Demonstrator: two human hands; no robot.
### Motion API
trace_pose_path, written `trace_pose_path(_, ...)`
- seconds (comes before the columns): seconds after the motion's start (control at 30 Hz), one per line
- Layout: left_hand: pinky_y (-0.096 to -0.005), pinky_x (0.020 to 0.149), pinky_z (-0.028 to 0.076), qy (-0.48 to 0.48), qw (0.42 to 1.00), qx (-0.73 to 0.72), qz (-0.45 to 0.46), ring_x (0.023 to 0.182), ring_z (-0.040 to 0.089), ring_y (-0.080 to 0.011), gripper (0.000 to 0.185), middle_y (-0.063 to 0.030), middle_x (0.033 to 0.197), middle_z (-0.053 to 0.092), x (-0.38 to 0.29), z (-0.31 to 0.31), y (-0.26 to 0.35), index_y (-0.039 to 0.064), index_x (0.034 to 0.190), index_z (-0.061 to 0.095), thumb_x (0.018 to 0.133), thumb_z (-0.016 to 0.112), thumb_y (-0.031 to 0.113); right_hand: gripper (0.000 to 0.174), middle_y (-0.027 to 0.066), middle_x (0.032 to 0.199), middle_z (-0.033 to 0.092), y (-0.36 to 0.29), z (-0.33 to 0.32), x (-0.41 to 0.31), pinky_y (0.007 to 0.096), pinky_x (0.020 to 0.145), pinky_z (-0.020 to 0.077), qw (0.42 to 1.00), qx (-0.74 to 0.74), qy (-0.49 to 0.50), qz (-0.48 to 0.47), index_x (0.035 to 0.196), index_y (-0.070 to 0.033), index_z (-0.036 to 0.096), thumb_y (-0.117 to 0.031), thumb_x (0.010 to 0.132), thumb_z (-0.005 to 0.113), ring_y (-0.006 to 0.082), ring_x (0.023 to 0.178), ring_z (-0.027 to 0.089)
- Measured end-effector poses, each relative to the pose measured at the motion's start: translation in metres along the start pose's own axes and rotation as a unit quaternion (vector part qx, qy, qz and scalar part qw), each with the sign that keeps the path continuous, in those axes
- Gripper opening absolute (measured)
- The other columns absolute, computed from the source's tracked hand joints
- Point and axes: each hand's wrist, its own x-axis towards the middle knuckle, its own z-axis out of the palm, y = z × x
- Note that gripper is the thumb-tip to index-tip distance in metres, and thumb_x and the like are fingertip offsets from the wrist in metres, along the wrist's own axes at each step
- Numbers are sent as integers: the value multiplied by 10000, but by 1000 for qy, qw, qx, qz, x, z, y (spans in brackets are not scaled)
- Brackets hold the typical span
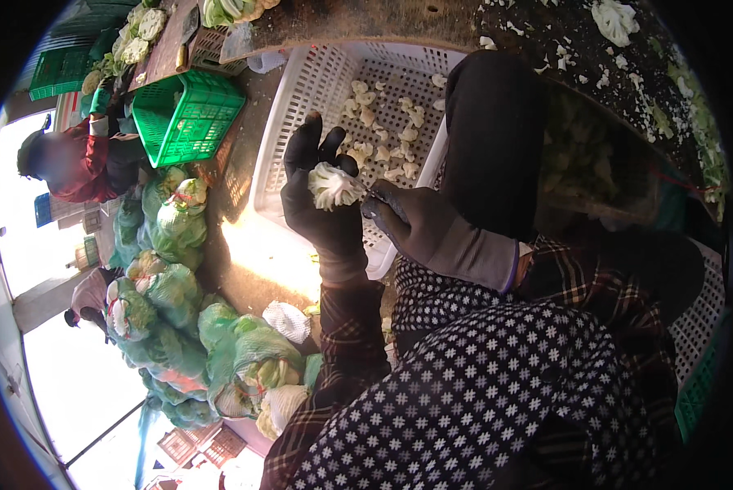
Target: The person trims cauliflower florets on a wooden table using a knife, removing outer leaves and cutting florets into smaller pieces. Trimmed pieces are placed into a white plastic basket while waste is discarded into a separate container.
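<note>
My left hand [320, 202], in a dark glove, holds a white cauliflower floret [334, 187] against its palm, with the fingers raised behind it. My right hand [424, 223], in a grey glove, comes in from the right with its fingertips drawn together at the floret's edge. Whether a small blade sits in those fingers is too dark to make out. Beneath both hands stands a white perforated plastic crate [305, 92]. Loose cauliflower florets [408, 135] are scattered on its floor.
A wooden board [366, 21] runs along the top, with cauliflower scraps [562, 58] at right. Left of the crate are a green plastic crate [188, 122] and net sacks [170, 294] of cauliflower. A person [84, 159] works at upper left; another person [90, 294] is farther back.
</note>
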Motion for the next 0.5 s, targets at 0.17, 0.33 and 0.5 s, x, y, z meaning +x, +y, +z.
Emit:
trace_pose_path(0.17, -336, 820, 548, 4, 999, 40, 31, 1147, 608, -281, 490, -198, 1433, 508, 1, 11, -1, -41, 1406, 454, 1011, 427, 248, 344, 221, 740, 653, 2, 2, -2, 451, 619, 518, 997, -67, 14, -45, 1141, 41, 628, -254, 967, 602, 379, 692, 665)
trace_pose_path(0.33, -375, 935, 542, -2, 988, 141, 60, 1221, 579, -311, 488, -210, 1430, 509, -3, 21, -1, -75, 1428, 418, 1029, 383, 206, 336, 214, 715, 635, 9, 7, 0, 455, 603, 508, 997, -75, 11, -35, 1130, 16, 628, -278, 973, 587, 392, 669, 643)
trace_pose_path(0.5, -406, 977, 510, 22, 999, 21, 24, 1219, 572, -322, 473, -203, 1441, 495, 0, 19, -8, -55, 1419, 430, 1031, 391, 214, 316, 207, 743, 649, 14, 6, 7, 468, 620, 510, 998, -67, -16, -12, 1129, -7, 621, -279, 975, 573, 400, 684, 645)
